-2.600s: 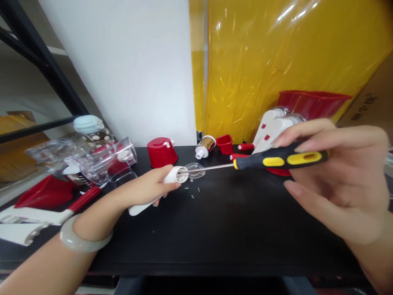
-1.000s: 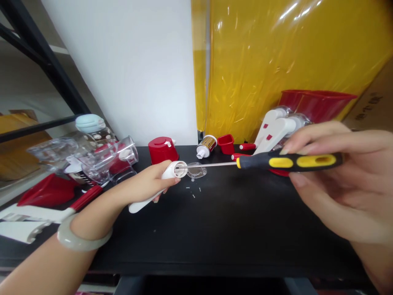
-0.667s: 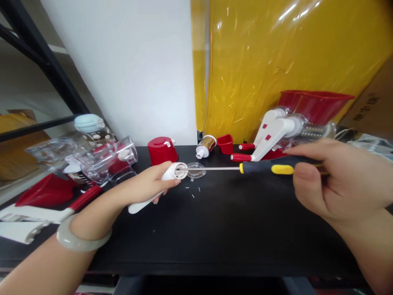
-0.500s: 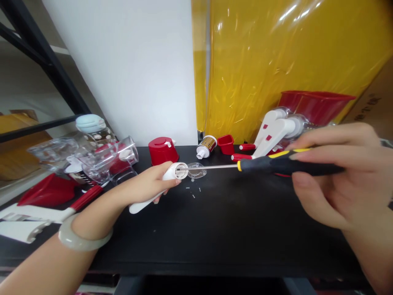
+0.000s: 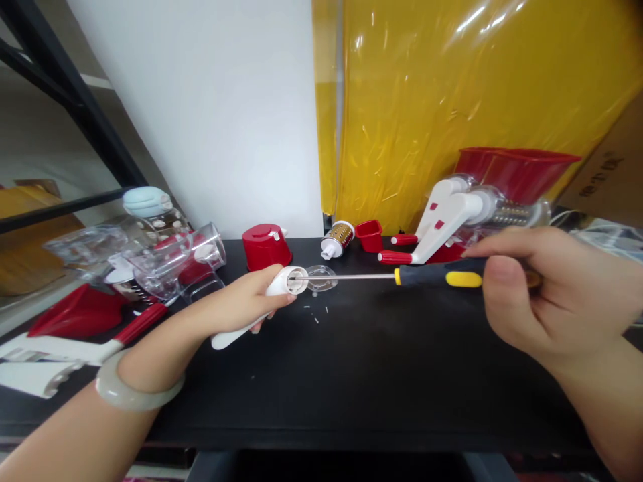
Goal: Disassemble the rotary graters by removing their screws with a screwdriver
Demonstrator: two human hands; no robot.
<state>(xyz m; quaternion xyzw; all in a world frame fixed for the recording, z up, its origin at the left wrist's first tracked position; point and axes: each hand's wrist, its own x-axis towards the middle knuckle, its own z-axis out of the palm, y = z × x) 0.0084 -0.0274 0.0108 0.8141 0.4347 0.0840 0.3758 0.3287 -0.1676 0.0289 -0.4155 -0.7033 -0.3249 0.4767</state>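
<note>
A white plastic crank handle [image 5: 236,337] is gripped in my left hand [image 5: 254,294], its round hollow end turned to the right. My right hand [image 5: 547,294] is closed around the black-and-yellow grip of a screwdriver [image 5: 426,276]. The thin metal shaft runs level to the left, and its tip sits inside the hollow end of the handle. Just behind that end lies a clear oval plastic piece [image 5: 324,278] on the black table [image 5: 351,388]. A few tiny white bits [image 5: 316,320] are scattered in front of it.
At the back stand a red base [image 5: 266,246], a grater drum [image 5: 338,239] and a red pusher [image 5: 370,235]. Assembled red-and-white rotary graters [image 5: 517,174] stand at the right. Clear housings [image 5: 175,261] and a red hopper [image 5: 78,311] crowd the left. A yellow-wrapped panel [image 5: 452,100] rises behind.
My right hand has turned the screwdriver, so its yellow patch now faces me, and the fingers have shifted round the grip. The left hand and the crank handle have stayed put.
</note>
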